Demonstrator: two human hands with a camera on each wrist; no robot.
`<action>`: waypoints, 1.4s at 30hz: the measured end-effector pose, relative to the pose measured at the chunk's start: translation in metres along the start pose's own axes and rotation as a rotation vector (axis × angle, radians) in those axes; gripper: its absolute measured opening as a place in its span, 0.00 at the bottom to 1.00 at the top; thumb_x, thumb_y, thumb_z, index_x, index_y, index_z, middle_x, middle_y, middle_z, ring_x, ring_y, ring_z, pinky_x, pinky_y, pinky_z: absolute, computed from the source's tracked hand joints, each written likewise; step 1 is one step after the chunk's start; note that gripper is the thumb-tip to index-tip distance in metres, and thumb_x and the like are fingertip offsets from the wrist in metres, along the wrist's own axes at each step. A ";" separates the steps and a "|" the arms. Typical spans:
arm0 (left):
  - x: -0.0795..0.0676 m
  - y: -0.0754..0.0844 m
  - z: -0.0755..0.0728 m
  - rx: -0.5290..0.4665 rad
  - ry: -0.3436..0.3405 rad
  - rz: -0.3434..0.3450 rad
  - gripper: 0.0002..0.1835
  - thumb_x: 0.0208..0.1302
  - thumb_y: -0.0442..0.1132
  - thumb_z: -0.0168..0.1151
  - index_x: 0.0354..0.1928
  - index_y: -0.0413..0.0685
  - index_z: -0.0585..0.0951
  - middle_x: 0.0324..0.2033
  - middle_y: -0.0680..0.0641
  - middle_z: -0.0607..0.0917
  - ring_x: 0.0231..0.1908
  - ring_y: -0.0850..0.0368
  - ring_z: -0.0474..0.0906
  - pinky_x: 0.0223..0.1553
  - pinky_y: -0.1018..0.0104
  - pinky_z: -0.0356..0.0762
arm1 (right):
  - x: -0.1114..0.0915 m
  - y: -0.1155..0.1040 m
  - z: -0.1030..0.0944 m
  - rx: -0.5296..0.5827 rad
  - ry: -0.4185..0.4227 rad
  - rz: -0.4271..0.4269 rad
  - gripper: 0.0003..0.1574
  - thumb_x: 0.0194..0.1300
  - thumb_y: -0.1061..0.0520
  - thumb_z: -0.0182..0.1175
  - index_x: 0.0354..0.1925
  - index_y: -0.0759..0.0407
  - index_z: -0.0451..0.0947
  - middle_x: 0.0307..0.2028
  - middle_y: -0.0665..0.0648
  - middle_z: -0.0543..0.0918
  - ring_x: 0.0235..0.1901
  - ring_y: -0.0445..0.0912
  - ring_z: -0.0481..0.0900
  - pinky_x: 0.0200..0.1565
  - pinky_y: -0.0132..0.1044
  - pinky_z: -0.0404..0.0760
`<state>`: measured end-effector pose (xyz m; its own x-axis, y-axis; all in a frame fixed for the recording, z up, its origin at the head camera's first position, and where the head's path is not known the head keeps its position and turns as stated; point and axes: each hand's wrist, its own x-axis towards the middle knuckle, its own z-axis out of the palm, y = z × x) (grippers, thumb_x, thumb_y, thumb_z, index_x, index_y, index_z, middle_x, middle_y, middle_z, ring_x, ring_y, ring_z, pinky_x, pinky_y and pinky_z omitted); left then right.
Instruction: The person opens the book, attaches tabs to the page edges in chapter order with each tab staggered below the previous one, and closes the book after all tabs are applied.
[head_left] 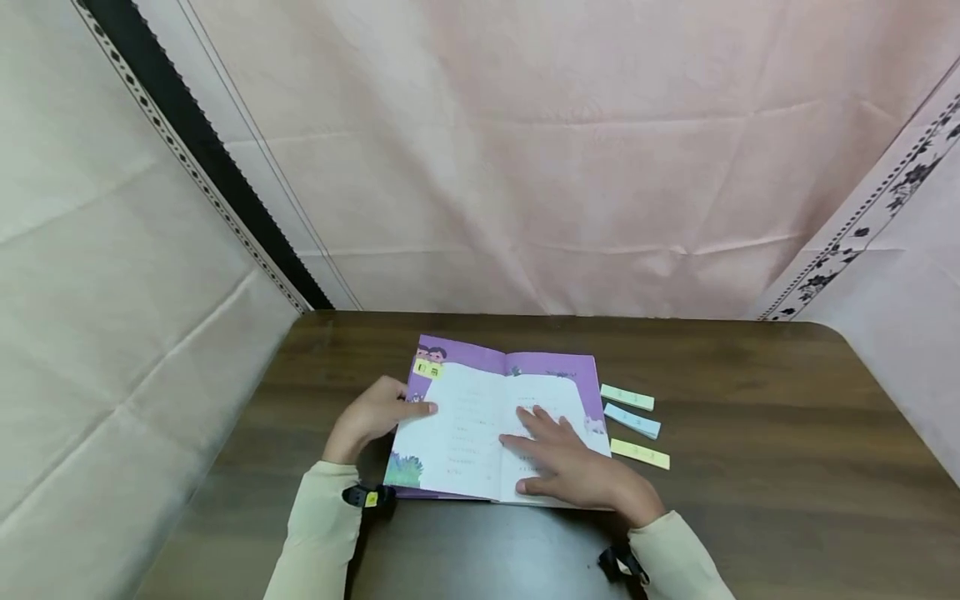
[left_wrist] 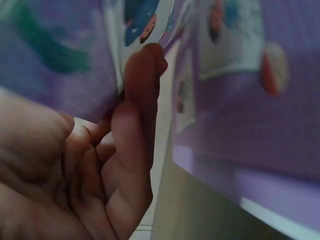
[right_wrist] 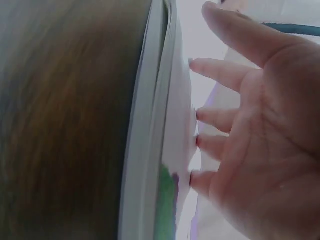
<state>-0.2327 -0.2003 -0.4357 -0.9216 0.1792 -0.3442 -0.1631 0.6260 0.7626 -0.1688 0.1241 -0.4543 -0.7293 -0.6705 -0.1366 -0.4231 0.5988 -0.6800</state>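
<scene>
An open book (head_left: 468,425) with purple-bordered white pages lies on the table. My left hand (head_left: 375,414) holds its left edge, the thumb on top of the page and the other fingers behind it. Up close in the left wrist view, curled fingers (left_wrist: 127,135) pinch a purple printed leaf (left_wrist: 55,60), with another purple page (left_wrist: 240,130) standing apart to the right. Across the right page spreads my right hand (head_left: 566,462). Its fingertips (right_wrist: 202,116) touch the paper in the right wrist view, and the palm is raised off it.
Three paper strips stick out past the book's right edge: a green one (head_left: 627,397), a blue one (head_left: 632,422) and a yellow-green one (head_left: 640,454). The brown wooden table (head_left: 787,450) extends around the book. Pale cloth (head_left: 562,167) hangs behind and at both sides.
</scene>
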 end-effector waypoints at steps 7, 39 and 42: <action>-0.002 -0.001 0.017 0.211 0.136 -0.062 0.15 0.65 0.46 0.77 0.31 0.41 0.84 0.23 0.45 0.81 0.21 0.55 0.72 0.21 0.66 0.63 | 0.000 0.005 0.003 -0.047 0.067 0.099 0.39 0.72 0.55 0.69 0.77 0.53 0.70 0.83 0.67 0.48 0.82 0.67 0.38 0.76 0.72 0.38; -0.008 0.049 0.101 0.500 0.120 0.260 0.26 0.72 0.39 0.68 0.68 0.37 0.79 0.72 0.31 0.73 0.74 0.35 0.68 0.71 0.40 0.69 | 0.001 0.010 -0.006 -0.065 0.056 0.033 0.42 0.78 0.50 0.61 0.81 0.61 0.60 0.82 0.69 0.51 0.81 0.69 0.43 0.76 0.73 0.42; -0.006 0.050 0.105 0.472 0.114 0.247 0.27 0.73 0.41 0.67 0.68 0.37 0.77 0.73 0.30 0.71 0.75 0.35 0.66 0.72 0.41 0.67 | 0.000 0.020 -0.013 -0.024 0.104 -0.007 0.39 0.78 0.51 0.61 0.78 0.64 0.64 0.80 0.69 0.59 0.79 0.68 0.54 0.74 0.70 0.54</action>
<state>-0.1984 -0.0907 -0.4532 -0.9492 0.2970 -0.1042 0.2148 0.8533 0.4751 -0.1841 0.1417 -0.4582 -0.7777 -0.6262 -0.0551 -0.4403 0.6053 -0.6632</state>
